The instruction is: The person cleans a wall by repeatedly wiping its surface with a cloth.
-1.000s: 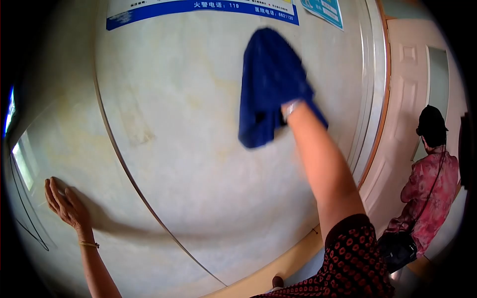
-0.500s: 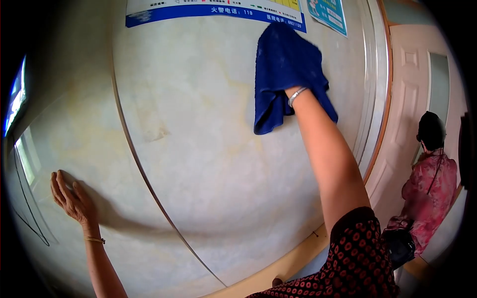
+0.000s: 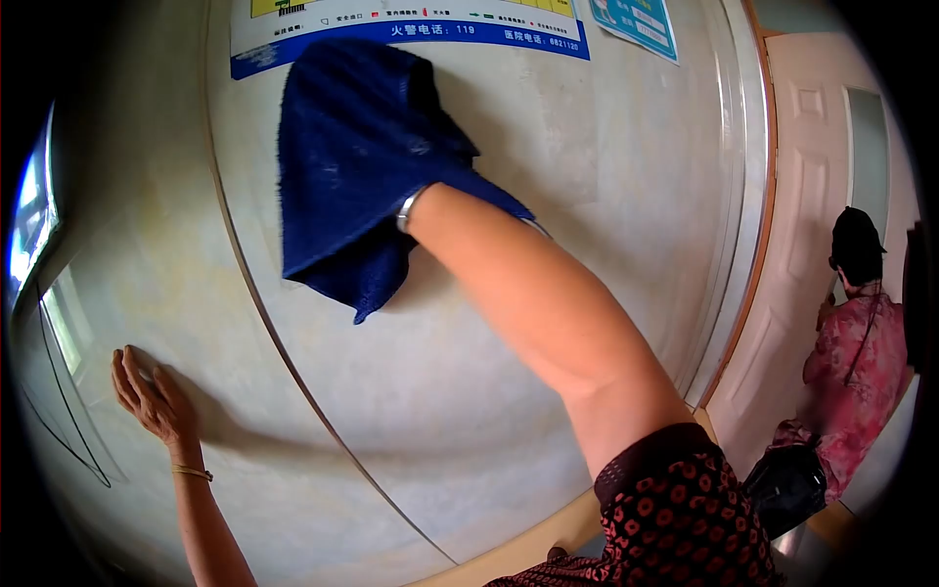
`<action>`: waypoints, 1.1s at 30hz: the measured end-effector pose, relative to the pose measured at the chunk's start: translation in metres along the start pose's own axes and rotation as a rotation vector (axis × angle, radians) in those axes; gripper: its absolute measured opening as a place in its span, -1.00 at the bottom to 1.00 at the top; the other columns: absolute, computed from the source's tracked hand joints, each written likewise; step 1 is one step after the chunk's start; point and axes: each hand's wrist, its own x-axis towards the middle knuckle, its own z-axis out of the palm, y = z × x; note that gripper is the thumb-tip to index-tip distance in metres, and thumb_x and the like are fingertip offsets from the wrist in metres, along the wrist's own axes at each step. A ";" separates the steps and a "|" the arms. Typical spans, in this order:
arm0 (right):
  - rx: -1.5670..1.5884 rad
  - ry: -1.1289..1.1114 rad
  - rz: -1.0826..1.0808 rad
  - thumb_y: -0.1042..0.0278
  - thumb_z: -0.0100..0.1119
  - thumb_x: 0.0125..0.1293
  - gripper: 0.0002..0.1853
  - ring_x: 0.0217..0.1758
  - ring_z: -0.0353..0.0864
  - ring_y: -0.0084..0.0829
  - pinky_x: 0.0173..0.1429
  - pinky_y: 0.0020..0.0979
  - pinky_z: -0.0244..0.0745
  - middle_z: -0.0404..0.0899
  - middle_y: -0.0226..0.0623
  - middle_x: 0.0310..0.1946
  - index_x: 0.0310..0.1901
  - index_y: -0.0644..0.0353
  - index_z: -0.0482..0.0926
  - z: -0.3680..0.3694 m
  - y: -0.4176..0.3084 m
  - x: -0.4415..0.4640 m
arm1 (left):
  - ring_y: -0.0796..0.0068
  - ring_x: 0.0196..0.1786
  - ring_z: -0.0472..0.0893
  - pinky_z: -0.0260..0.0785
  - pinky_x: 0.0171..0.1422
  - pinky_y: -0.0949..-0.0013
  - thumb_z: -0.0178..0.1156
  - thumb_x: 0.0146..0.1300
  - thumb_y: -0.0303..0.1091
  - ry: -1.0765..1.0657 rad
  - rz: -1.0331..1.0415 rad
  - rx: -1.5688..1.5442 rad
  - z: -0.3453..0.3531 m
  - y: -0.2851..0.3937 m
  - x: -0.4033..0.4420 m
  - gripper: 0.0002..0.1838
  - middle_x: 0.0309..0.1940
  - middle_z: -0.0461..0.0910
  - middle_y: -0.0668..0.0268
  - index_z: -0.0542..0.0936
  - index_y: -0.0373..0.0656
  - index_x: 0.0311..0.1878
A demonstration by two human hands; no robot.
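A dark blue cloth drapes over my right hand and hides its fingers. The hand presses the cloth to the pale marbled wall, just under a poster with a blue lower band. A silver bangle shows at that wrist, at the cloth's edge. Lower left, my left hand rests on the wall with its fingers stretched out, holding nothing. It wears a thin gold-coloured bracelet.
A dark seam runs down the wall between my hands. Cables hang at the far left beside a bright screen-like panel. To the right, a person in a pink patterned top stands by a pale door. A teal notice hangs upper right.
My right hand has swept the blue cloth leftward along the wall beneath the poster. My left hand stays on the wall, nearly unmoved, and the view has shifted slightly.
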 end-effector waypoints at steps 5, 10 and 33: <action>-0.238 0.077 -0.011 0.35 -0.12 0.09 -0.49 0.17 0.16 -0.14 0.26 -0.28 0.02 0.20 0.07 0.07 0.07 0.45 0.19 -0.023 0.058 -0.024 | 0.19 0.19 0.15 -0.06 0.25 0.23 -0.13 0.17 -0.34 -0.006 0.000 0.015 0.001 -0.002 -0.001 -0.59 0.11 0.23 0.13 0.29 -0.21 0.10; -0.038 -0.066 0.352 0.16 -0.32 0.25 -0.55 0.25 0.09 -0.34 0.31 -0.41 -0.09 0.18 -0.21 0.16 0.12 0.19 0.24 -0.043 0.100 -0.040 | 0.17 0.19 0.16 -0.06 0.25 0.20 -0.14 0.17 -0.33 0.016 0.003 0.000 0.000 0.004 0.004 -0.59 0.11 0.23 0.12 0.28 -0.22 0.10; -0.138 -0.136 0.310 0.25 -0.31 0.27 -0.55 0.29 0.00 -0.35 0.34 -0.43 -0.18 0.08 -0.19 0.21 0.17 0.21 0.14 -0.043 0.099 -0.065 | 0.22 0.20 0.15 -0.07 0.25 0.24 -0.15 0.16 -0.32 -0.002 -0.002 -0.047 0.000 0.003 0.000 -0.58 0.12 0.23 0.15 0.29 -0.20 0.11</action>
